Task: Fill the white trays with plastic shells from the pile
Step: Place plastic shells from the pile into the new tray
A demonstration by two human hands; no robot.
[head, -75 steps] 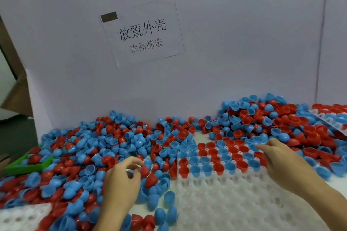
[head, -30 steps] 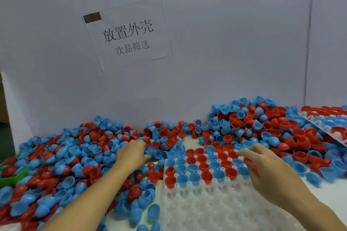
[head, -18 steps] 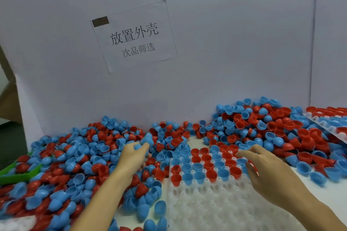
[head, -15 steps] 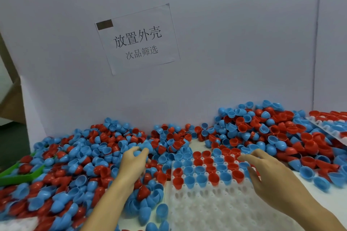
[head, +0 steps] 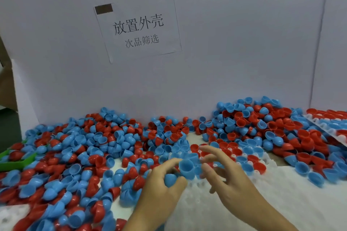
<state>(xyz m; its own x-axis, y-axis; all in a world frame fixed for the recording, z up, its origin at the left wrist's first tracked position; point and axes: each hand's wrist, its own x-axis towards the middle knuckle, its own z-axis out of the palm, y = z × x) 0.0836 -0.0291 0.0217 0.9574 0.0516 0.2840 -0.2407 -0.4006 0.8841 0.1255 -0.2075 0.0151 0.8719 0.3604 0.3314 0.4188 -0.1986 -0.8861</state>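
Over the near white tray (head: 293,199), two bare hands meet above its far-left cells. Left hand (head: 165,185): fingers curled round two blue shells, one cupped in the palm (head: 170,179), a second (head: 186,167) pinched at the fingertips with its open side up. Right hand (head: 228,182): fingers spread and relaxed, holding nothing, fingertips just beside the second shell. White trays in view: three — the near one under the hands, with roughly three far rows seated with red and blue shells and the near rows bare; a second (head: 326,125) at the right edge, tilted and loaded with shells; a corner of a third (head: 11,215) at lower left, partly buried. Loose shells: too many to count; the pile (head: 90,148) of red and blue halves spreads across the left and back of the bench (head: 193,137) and heaps up on the right. One green bin (head: 16,163) sits at the left edge, half covered. White board (head: 225,52) walls the back; one paper sign (head: 139,26) with printed black characters is stuck to it.
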